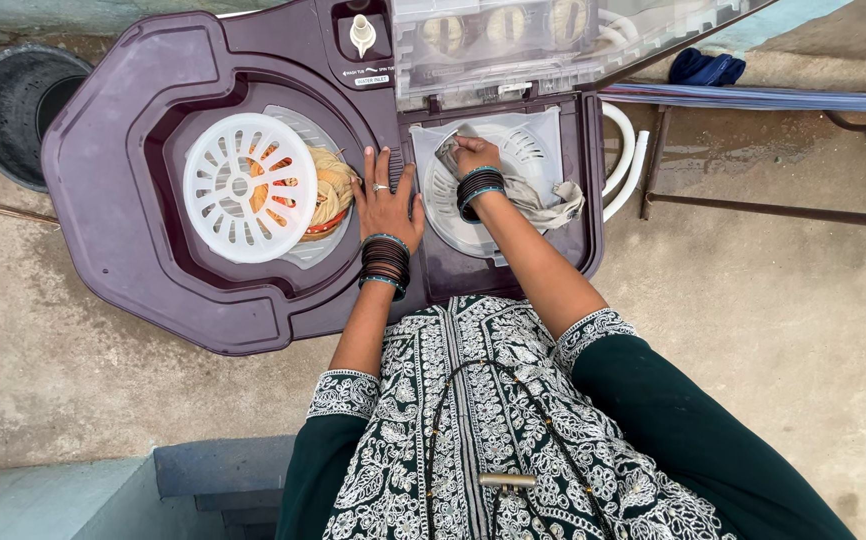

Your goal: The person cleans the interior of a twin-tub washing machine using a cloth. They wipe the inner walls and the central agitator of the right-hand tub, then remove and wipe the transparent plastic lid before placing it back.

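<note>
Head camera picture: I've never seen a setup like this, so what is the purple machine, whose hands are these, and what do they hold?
One camera on the person's head looks straight down. The purple machine is a twin-tub washing machine standing on a concrete floor. Its left tub holds orange and cream laundry under a white slotted disc. The left hand rests flat on the divider between the tubs. The right hand grips a beige cloth over the smaller right tub, whose clear lid stands open. Both wrists wear bangles.

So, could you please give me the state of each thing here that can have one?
Left hand: flat on the washer top, holding nothing.
Right hand: grip closed on the grey cloth.
Grey cloth: half in the spin tub.
Clear lid: raised.
White perforated cover: over clothes in the wash tub.
</note>
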